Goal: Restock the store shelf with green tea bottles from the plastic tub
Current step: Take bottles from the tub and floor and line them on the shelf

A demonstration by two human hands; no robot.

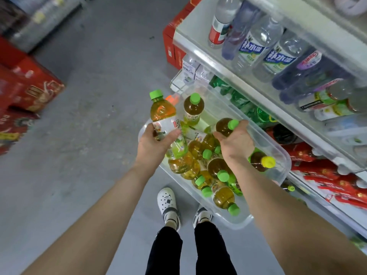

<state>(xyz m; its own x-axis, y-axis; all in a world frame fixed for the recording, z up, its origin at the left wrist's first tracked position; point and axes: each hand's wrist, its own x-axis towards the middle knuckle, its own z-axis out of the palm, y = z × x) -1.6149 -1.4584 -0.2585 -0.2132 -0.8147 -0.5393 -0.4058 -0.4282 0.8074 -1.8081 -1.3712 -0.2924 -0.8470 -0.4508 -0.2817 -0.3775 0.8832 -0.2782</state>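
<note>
A clear plastic tub (pixel 278 153) sits on the floor by the shelf, holding several green tea bottles with green caps (pixel 222 195). My left hand (pixel 155 141) grips one green tea bottle (pixel 161 114) upright by its label, lifted above the tub's left edge. My right hand (pixel 235 139) is closed around a second green tea bottle (pixel 225 126), which lies tilted with its cap pointing right, over the middle of the tub. One bottle with a yellow cap (pixel 262 161) lies at the tub's right side. Another bottle (pixel 193 108) stands upright at the tub's far end.
The store shelf (pixel 198 36) runs along the right, its tiers filled with water bottles (pixel 256 44), dark drinks and red packets (pixel 327 175). Red cartons (pixel 27 92) stand on the grey floor at left, more behind the shelf (pixel 174 40). My feet (pixel 168 203) are just before the tub.
</note>
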